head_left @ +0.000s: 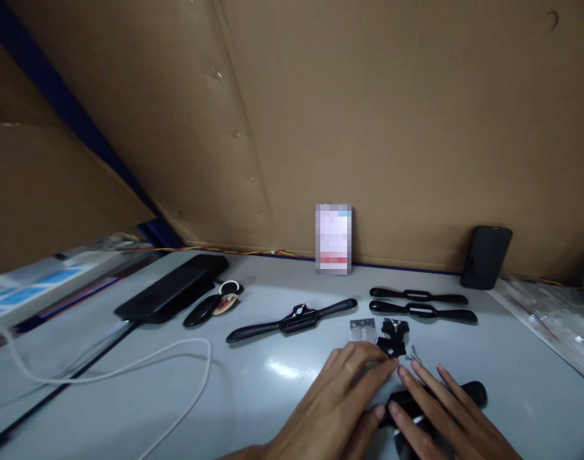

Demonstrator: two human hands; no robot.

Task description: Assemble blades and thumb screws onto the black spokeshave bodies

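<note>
At the front of the grey table lies a black spokeshave (474,393), partly covered by both hands. My left hand (344,390) is bent around its left end, thumb against the black body. Over the right part, my right hand (440,409) has its fingers stretched and spread, thumb beside the left thumb. A dark piece with a shiny edge (407,437) shows under the right palm; its shape is mostly hidden. Just beyond the fingertips are flat metal blades (363,329), black cap pieces (391,347) and a small silver thumbscrew (413,354).
Farther back lie a spokeshave with a fitted cap (296,319) and two bare spokeshave bodies (419,296). A lit phone (333,239) and a dark phone (486,257) lean on the cardboard wall (392,128). Left are a black case (172,291), keys (215,303) and a white cable (208,358).
</note>
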